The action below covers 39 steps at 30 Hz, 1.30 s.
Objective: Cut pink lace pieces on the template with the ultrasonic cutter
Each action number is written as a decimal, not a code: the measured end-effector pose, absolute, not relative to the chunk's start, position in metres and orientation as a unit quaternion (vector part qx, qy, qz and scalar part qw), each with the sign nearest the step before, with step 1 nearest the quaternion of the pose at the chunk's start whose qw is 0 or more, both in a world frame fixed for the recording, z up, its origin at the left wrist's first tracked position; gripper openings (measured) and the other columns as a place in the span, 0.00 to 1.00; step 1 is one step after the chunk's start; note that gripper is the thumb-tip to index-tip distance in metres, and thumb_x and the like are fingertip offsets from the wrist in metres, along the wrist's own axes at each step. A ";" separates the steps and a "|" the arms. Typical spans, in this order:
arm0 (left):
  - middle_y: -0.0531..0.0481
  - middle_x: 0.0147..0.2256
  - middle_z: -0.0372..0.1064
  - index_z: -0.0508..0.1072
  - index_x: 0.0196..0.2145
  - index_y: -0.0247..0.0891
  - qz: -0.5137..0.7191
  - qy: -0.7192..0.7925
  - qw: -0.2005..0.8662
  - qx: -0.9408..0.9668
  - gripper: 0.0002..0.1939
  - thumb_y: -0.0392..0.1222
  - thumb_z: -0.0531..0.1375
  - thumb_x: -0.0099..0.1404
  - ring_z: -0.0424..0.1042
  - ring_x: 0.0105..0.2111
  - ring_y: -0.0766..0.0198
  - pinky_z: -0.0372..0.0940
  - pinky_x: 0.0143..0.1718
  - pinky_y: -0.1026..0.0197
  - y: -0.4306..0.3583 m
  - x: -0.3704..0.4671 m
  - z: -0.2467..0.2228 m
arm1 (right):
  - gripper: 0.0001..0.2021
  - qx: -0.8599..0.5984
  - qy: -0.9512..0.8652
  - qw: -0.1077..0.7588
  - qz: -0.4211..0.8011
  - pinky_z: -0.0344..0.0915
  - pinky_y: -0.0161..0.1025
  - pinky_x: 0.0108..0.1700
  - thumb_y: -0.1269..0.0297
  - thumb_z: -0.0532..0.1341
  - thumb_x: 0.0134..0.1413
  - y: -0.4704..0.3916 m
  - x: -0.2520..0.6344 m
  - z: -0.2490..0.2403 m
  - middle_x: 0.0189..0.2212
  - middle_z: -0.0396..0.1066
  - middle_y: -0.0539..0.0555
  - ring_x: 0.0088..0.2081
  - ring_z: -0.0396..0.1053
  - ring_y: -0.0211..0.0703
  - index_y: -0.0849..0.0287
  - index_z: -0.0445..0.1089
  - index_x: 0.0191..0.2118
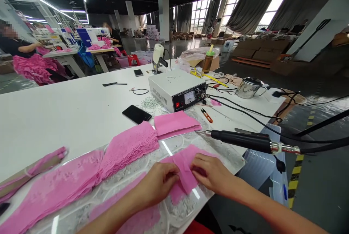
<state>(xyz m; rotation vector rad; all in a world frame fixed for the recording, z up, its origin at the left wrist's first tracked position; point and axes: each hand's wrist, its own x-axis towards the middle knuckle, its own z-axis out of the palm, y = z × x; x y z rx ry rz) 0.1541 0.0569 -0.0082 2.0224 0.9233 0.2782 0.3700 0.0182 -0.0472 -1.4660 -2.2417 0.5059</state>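
Both hands pinch a pink fabric piece (pixel 183 161) lying over a clear sheet on the marbled mat (pixel 180 210). My left hand (pixel 160 183) is closed on its left side, thumb against fingers. On the right side, my right hand (pixel 208 172) grips the cloth with fingers curled. Another pink piece lies partly under my left forearm. Beyond the hands sits a folded stack of pink fabric (pixel 176 123). To the left stretches a long pile of scallop-edged pink lace pieces (pixel 128 143). A black pen-like handpiece (pixel 240 139) on a cable rests with its metal tip near the folded stack.
A grey control box (pixel 169 85) with a dial stands behind the fabric. Near it are a black phone (pixel 136 114), orange thread snips (pixel 207 115) and a glass jug (pixel 249 88). Cables run off the table's right edge. A co-worker (pixel 16 41) sits far left.
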 end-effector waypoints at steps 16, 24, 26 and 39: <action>0.55 0.24 0.58 0.58 0.24 0.39 0.089 0.365 0.414 0.829 0.12 0.40 0.49 0.66 0.57 0.26 0.65 0.52 0.29 0.62 0.055 0.149 -0.013 | 0.04 -0.584 -0.746 0.267 0.176 0.62 0.37 0.33 0.67 0.60 0.51 0.007 0.365 -0.045 0.30 0.71 0.52 0.30 0.67 0.41 0.58 0.68 0.36; 0.56 0.24 0.58 0.57 0.24 0.39 0.081 0.362 0.417 0.830 0.11 0.37 0.50 0.65 0.58 0.26 0.66 0.52 0.29 0.63 0.054 0.146 -0.011 | 0.08 -0.629 -0.711 0.273 0.153 0.59 0.36 0.29 0.67 0.53 0.55 0.016 0.363 -0.054 0.24 0.69 0.50 0.26 0.65 0.39 0.56 0.63 0.26; 0.55 0.24 0.59 0.58 0.24 0.38 0.081 0.359 0.425 0.827 0.11 0.36 0.50 0.65 0.58 0.26 0.66 0.52 0.29 0.63 0.054 0.145 -0.010 | 0.11 -0.669 -0.676 0.274 0.140 0.59 0.35 0.27 0.63 0.52 0.57 0.009 0.385 -0.054 0.21 0.67 0.49 0.23 0.64 0.39 0.56 0.63 0.25; 0.54 0.26 0.67 0.66 0.26 0.37 0.156 0.373 0.520 0.752 0.07 0.32 0.55 0.63 0.67 0.29 0.67 0.59 0.30 0.66 0.063 0.145 0.003 | 0.10 -0.571 -0.750 0.302 0.139 0.70 0.35 0.30 0.56 0.60 0.57 -0.015 0.384 -0.046 0.33 0.75 0.52 0.29 0.73 0.40 0.53 0.71 0.42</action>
